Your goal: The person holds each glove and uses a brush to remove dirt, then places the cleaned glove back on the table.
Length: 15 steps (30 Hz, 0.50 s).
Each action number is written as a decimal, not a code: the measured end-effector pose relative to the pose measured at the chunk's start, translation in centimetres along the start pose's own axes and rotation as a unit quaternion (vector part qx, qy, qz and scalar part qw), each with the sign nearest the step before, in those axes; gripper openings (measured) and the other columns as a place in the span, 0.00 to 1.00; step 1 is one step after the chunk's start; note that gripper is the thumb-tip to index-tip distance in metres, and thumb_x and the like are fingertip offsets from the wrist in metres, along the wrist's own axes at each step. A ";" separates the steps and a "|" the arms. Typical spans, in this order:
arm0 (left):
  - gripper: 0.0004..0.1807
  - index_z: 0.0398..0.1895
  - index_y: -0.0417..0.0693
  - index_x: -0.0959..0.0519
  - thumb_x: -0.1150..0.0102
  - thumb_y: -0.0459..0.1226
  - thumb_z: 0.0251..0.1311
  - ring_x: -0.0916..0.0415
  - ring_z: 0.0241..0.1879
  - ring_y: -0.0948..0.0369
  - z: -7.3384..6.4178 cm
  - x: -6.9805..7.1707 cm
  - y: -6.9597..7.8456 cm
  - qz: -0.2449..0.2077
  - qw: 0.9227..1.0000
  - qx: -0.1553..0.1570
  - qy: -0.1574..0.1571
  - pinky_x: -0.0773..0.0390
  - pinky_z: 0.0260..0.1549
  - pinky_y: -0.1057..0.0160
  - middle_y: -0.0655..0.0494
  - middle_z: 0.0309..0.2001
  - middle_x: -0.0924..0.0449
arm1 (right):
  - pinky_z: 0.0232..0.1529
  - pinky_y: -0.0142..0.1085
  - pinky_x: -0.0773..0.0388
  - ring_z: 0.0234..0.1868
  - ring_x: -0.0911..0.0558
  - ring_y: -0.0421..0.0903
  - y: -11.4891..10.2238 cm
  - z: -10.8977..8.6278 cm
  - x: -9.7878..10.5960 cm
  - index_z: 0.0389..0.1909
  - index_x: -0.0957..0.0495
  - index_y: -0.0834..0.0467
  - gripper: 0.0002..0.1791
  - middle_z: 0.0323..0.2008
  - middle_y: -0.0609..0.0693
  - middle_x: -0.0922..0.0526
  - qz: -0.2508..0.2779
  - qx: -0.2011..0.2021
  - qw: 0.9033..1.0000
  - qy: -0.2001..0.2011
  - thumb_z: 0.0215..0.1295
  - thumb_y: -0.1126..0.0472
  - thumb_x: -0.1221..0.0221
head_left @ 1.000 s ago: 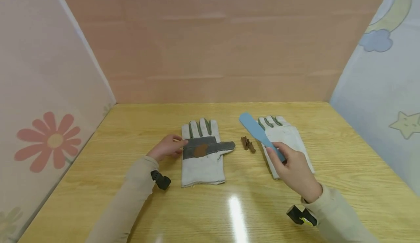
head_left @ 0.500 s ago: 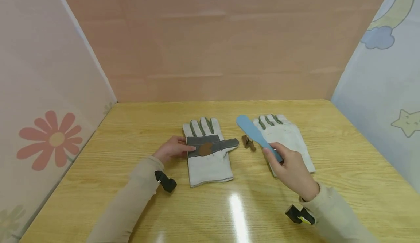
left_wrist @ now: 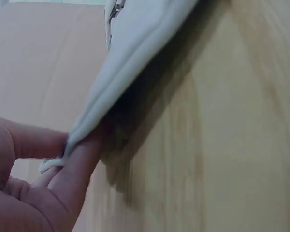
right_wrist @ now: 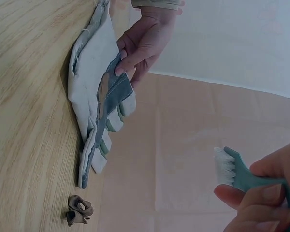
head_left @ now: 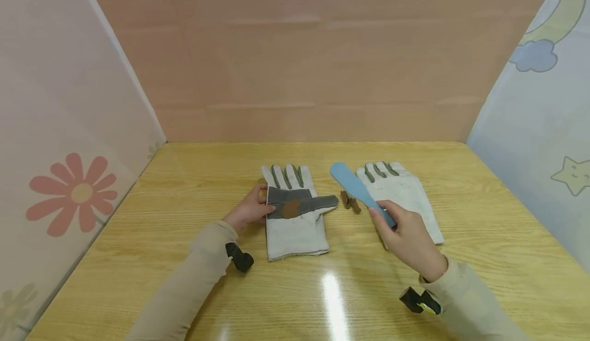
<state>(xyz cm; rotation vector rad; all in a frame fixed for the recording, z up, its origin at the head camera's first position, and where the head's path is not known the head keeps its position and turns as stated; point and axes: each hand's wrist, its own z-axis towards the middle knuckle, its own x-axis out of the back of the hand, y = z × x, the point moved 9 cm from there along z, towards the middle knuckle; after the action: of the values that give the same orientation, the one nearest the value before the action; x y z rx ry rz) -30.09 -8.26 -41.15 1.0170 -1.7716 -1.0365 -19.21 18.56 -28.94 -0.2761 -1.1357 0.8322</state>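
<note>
My left hand (head_left: 251, 208) pinches the side edge of a white work glove (head_left: 297, 236) with a dark grey palm patch. Its thumb lies on the patch and its fingers are underneath. In the left wrist view that glove edge (left_wrist: 121, 72) is raised off the wood. A brown stain (head_left: 291, 209) marks the patch. My right hand (head_left: 410, 233) grips a blue brush (head_left: 352, 183) by its handle, over a second white glove (head_left: 405, 192). White bristles (right_wrist: 224, 166) show on the brush in the right wrist view.
Several curled brown scraps (head_left: 350, 201) lie on the wooden table (head_left: 221, 172) between the gloves. A plain pinkish-brown panel (head_left: 295, 75) stands behind the table. Patterned panels rise at the left (head_left: 74, 100) and right (head_left: 544, 115).
My left hand has shifted right with the stained glove, taken a fuller grip on its edge and raised that side. The brush has moved slightly left and down.
</note>
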 end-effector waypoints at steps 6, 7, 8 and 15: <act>0.27 0.69 0.43 0.46 0.58 0.28 0.67 0.23 0.51 0.47 -0.1 0.5 1.2 0.005 0.999 -0.027 0.042 0.22 0.37 0.63 0.35 0.60 0.31 | 0.11 0.29 0.39 0.09 0.41 0.31 0.0 0.3 -0.1 0.42 0.22 0.61 0.10 0.10 0.41 0.36 0.003 -0.004 1.000 -0.009 0.70 0.61 0.50; 0.26 0.69 0.44 0.44 0.58 0.28 0.68 0.23 0.52 0.47 -0.2 0.6 1.5 0.004 0.998 -0.031 0.050 0.22 0.37 0.63 0.36 0.60 0.30 | 0.12 0.29 0.39 0.09 0.41 0.31 0.0 0.4 -0.1 0.42 0.22 0.61 0.10 0.10 0.41 0.36 0.003 -0.004 1.000 -0.010 0.70 0.61 0.50; 0.26 0.69 0.46 0.44 0.58 0.29 0.68 0.23 0.51 0.48 -0.3 0.8 1.9 0.000 0.998 -0.033 0.057 0.22 0.36 0.63 0.37 0.60 0.30 | 0.12 0.29 0.39 0.09 0.42 0.31 0.0 0.5 -0.1 0.42 0.22 0.61 0.10 0.10 0.41 0.36 0.002 -0.004 1.000 -0.010 0.70 0.61 0.50; 0.25 0.69 0.49 0.42 0.58 0.30 0.69 0.20 0.36 0.62 -1.1 1.3 5.1 -0.049 0.991 -0.094 0.077 0.24 0.30 0.65 0.39 0.59 0.27 | 0.10 0.30 0.40 0.08 0.43 0.30 0.0 1.0 -0.1 0.42 0.22 0.62 0.10 0.10 0.42 0.36 0.003 -0.006 1.000 -0.010 0.70 0.61 0.50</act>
<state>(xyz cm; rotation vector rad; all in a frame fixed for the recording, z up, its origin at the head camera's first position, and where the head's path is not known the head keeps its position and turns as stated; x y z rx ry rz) -30.65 -8.07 -35.80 1.0447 -1.4834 -1.1315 -20.09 18.35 -28.60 -0.2821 -1.1588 0.8352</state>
